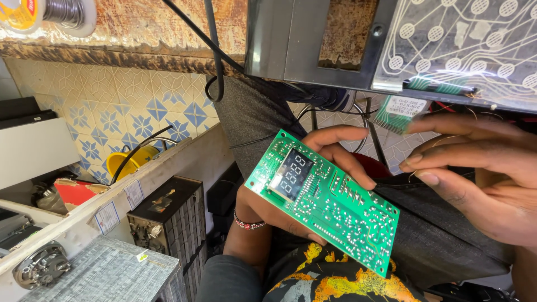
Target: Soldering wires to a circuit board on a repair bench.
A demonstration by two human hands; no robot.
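Tiled floor below; left hand clamps green circuit board (light, stiff, fragile: edges only); right hand at 3 o'clock, loosely apart, empty.

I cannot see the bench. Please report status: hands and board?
Left hand holds green circuit board. Right hand open beside it, empty. Nothing blocking.

Glossy green circuit board; rough rusty bench edge, perhaps metal.
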